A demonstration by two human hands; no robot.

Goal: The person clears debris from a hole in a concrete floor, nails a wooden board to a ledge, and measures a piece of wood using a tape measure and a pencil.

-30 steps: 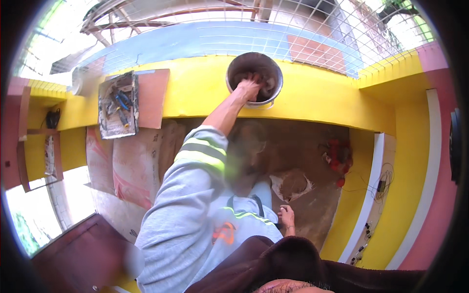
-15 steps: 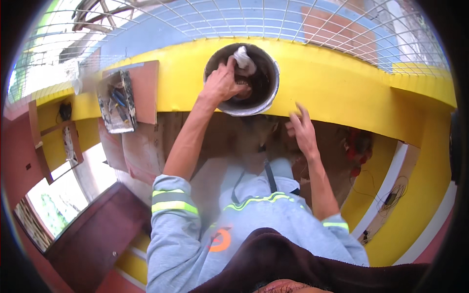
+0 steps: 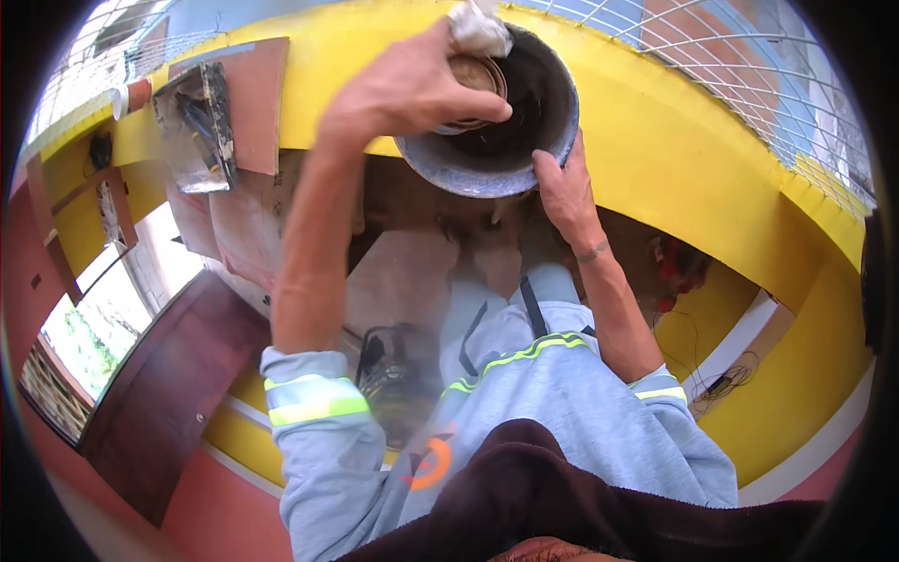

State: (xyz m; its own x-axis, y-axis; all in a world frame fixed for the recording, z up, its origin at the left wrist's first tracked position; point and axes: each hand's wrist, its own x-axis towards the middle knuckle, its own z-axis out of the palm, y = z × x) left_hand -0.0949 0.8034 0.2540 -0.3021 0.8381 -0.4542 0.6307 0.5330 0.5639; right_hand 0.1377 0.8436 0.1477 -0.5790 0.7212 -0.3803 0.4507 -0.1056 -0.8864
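A: Since the frame half a second earlier, the bare right hand (image 3: pixel 566 192) has moved from open air to the rim of a deep, round, grey bucket (image 3: pixel 468 184). The bare left hand (image 3: pixel 407 89) has raised a small, round, brown-faced vessel (image 3: pixel 478 75) toward the bucket's far left side.

B: How do the hands stand, beginning with the nearer?

A: They are apart. The right hand is clamped on the bucket's right side, thumb over the rim. The left is closed around the vessel, above the bucket's mouth.

B: And the crumpled white piece (image 3: pixel 482 33)?

A: It lies just beyond the vessel, at the left fingertips; whether it is gripped cannot be told.

B: What lies farther out?

A: The bucket is at the front edge of a yellow-painted worktop (image 3: pixel 674 173). To the left, a flat reddish-brown board (image 3: pixel 259 103) lies beside a dark-rimmed rectangular tray (image 3: pixel 221 117) holding blue-handled tools (image 3: pixel 198 120). Behind the worktop stands white wire mesh (image 3: pixel 730 66).
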